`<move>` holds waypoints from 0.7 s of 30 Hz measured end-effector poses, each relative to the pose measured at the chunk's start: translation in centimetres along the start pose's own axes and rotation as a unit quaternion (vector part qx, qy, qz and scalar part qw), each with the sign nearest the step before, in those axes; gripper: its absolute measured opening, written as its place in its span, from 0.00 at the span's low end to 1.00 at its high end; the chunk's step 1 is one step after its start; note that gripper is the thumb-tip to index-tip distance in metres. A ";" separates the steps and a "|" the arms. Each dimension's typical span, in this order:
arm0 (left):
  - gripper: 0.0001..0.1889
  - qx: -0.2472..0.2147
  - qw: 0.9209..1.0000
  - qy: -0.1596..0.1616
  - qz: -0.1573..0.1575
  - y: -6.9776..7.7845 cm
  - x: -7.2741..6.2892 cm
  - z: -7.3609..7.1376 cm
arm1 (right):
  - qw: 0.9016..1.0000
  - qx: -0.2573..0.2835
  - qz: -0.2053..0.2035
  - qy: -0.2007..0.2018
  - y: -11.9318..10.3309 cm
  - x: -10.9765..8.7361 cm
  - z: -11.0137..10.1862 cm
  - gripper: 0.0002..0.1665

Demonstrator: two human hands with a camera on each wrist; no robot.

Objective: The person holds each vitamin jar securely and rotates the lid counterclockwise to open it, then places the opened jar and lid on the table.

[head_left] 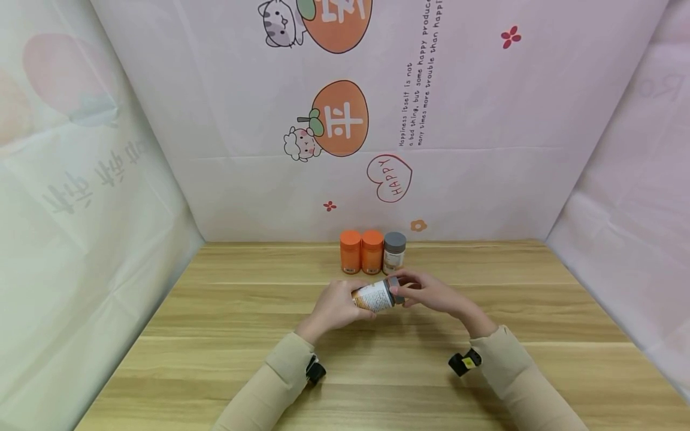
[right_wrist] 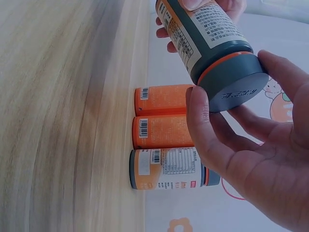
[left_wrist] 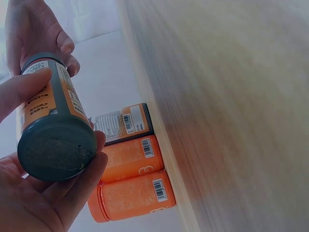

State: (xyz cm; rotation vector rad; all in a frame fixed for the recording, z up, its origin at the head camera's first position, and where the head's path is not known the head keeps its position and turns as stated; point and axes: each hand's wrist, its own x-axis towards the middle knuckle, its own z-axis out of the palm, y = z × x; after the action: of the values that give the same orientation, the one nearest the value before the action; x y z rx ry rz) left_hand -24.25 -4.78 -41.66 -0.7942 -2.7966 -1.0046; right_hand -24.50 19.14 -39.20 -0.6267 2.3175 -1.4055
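A dark supplement bottle [head_left: 373, 297] with a white and orange label is held tilted above the table, its base toward the left. The left hand [head_left: 335, 305] grips the body, thumb across the label, fingers beneath. Around the grey-green cap [right_wrist: 234, 79] curl the thumb and fingers of the right hand [head_left: 431, 291]. In the right wrist view, an orange ring [right_wrist: 223, 63] shows between cap and body; whether the cap is loose cannot be told. The dark base [left_wrist: 57, 152] faces the left wrist camera.
Behind the hands, two orange bottles [head_left: 350, 254] and a grey-capped bottle [head_left: 394, 258] stand in a row, close together, near the back edge of the wooden table [head_left: 259, 335]. A printed cloth [head_left: 463, 179] hangs behind them, with white cloth sides [head_left: 620, 209] left and right.
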 end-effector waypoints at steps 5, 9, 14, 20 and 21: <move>0.27 0.001 1.000 0.001 0.005 0.0 0.0 0.0 | 1.000 -0.009 -0.022 -0.004 0.2 0.1 -0.2 0.29; 0.27 -0.001 1.000 0.001 0.004 -0.1 0.0 0.1 | 0.999 -0.019 -0.037 -0.006 0.3 0.1 -0.4 0.29; 0.27 0.002 1.000 0.001 0.005 -0.1 0.0 0.1 | 0.998 -0.030 -0.047 -0.004 0.2 0.0 -0.5 0.28; 0.26 0.004 1.000 0.001 0.009 -0.2 -0.1 0.1 | 0.997 -0.044 -0.059 0.004 0.2 0.0 -0.6 0.29; 0.26 0.004 1.000 0.001 0.009 -0.2 -0.1 0.1 | 0.997 -0.046 -0.062 0.005 0.2 0.0 -0.6 0.29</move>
State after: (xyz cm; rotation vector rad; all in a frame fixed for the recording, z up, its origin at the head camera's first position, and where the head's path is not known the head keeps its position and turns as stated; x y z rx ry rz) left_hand -24.26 -4.84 -41.88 -0.8157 -2.7845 -0.9895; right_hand -24.79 19.67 -39.12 -0.8041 2.4002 -1.3626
